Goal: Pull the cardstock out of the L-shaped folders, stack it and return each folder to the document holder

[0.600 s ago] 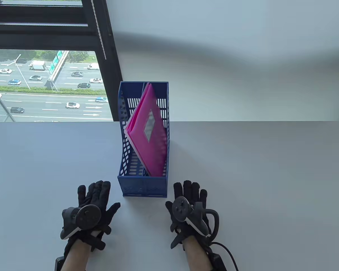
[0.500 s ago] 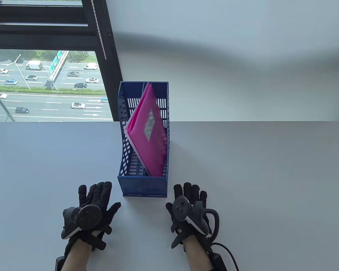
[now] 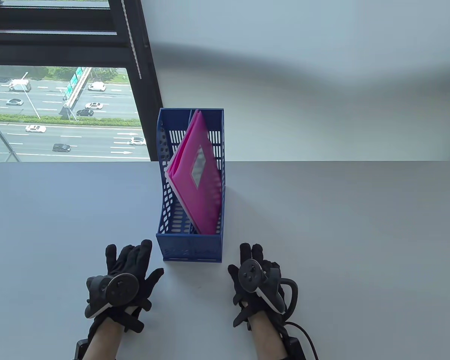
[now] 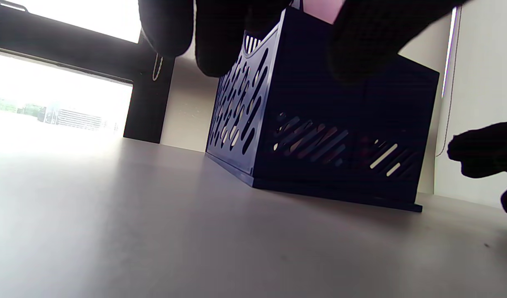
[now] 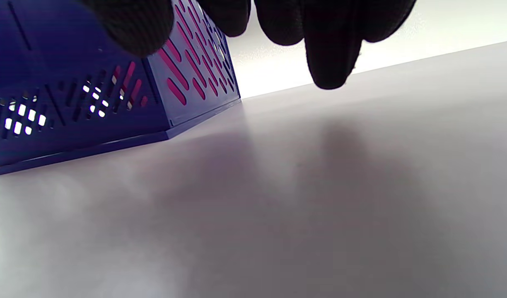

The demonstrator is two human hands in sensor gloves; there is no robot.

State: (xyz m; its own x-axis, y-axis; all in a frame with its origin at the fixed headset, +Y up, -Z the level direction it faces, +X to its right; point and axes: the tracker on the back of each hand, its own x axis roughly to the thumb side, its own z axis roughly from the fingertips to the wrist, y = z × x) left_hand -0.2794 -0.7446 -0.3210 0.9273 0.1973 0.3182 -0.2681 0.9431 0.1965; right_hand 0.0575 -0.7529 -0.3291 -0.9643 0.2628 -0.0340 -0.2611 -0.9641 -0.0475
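Note:
A blue perforated document holder (image 3: 190,245) stands upright at the middle of the table, also seen in the left wrist view (image 4: 319,136) and the right wrist view (image 5: 92,107). Pink L-shaped folders (image 3: 197,176) lean inside it; any cardstock in them is hidden. My left hand (image 3: 129,262) hovers just left of the holder's near end, fingers straight and spread, holding nothing. My right hand (image 3: 255,258) hovers just right of that end, fingers relaxed and hanging down, its fingertips (image 5: 332,62) above the table and empty.
The grey table (image 3: 341,232) spreads wide on both sides of the holder. A window with a dark frame (image 3: 135,75) sits behind at the left and a white wall (image 3: 303,93) runs behind the table's far edge.
Both hands have shifted slightly to the right and lifted a little. The right hand's fingers have drawn in somewhat. The holder and folders have not moved.

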